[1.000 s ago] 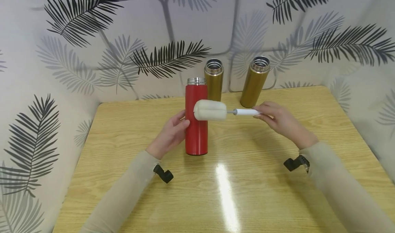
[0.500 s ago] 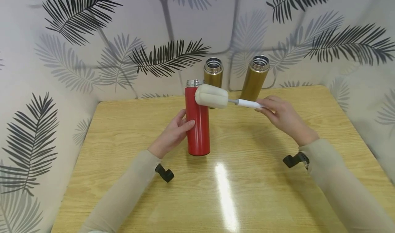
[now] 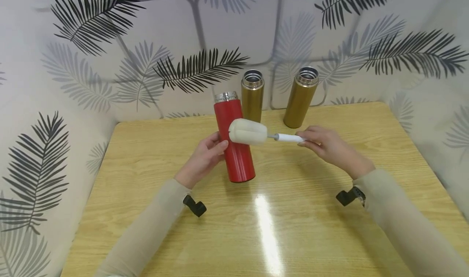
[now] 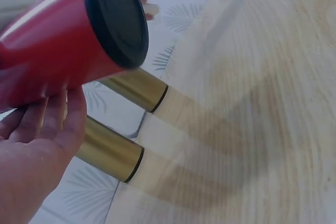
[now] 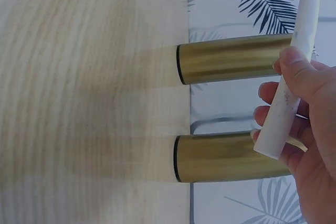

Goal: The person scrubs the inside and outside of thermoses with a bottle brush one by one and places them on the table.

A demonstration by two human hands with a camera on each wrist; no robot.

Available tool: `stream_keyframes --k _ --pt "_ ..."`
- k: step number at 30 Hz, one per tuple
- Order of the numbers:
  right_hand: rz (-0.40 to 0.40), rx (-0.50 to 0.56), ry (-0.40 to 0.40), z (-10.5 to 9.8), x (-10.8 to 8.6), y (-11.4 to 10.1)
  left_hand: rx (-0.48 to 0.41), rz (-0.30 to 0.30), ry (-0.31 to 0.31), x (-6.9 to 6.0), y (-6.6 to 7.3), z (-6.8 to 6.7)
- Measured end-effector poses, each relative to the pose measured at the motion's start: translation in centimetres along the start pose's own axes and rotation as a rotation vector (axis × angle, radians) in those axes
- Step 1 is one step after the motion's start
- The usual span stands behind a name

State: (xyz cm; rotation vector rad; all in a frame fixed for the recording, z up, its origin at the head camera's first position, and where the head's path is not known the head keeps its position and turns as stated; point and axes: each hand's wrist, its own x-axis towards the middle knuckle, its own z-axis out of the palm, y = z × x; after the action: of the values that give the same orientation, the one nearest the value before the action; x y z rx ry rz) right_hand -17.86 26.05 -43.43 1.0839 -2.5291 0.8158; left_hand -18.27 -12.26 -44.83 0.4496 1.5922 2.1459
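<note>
My left hand (image 3: 205, 157) grips a red lidless thermos (image 3: 239, 163) around its middle, off the table and tilted with its mouth toward the left. Its black base (image 4: 118, 19) faces the left wrist camera. A sponge bottle brush (image 3: 249, 131) is in my right hand (image 3: 326, 144), pinched by its white handle (image 5: 289, 98) between thumb and fingers. The cream sponge head lies across the front of the thermos in the head view; whether the two touch, I cannot tell.
Two gold thermoses, one on the left (image 3: 253, 100) and one on the right (image 3: 301, 100), stand open-mouthed at the back of the wooden table (image 3: 154, 163). Behind them rises a wall (image 3: 234, 28) patterned with leaves.
The red thermos has gone from upright to tilted, its mouth leaning left and its base shifting right. The brush rose across the thermos, then came back down.
</note>
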Motion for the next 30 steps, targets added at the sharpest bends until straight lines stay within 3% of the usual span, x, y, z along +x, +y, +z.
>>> stream_keyframes --k 10,16,24,30 --pt "0.040 0.028 -0.094 0.7 -1.4 -0.3 -0.056 0.045 0.011 0.2 0.8 -0.7" --pt "0.003 0.037 -0.106 0.9 -2.0 -0.3 -0.095 0.068 0.045 0.2 1.3 -0.8" --pt "-0.067 0.027 -0.058 0.7 -3.3 -0.1 -0.160 0.114 0.135 0.2 1.7 -1.3" --pt "-0.039 -0.010 -0.046 -0.5 -3.9 0.0 -0.084 0.181 0.239 0.2 1.7 -1.9"
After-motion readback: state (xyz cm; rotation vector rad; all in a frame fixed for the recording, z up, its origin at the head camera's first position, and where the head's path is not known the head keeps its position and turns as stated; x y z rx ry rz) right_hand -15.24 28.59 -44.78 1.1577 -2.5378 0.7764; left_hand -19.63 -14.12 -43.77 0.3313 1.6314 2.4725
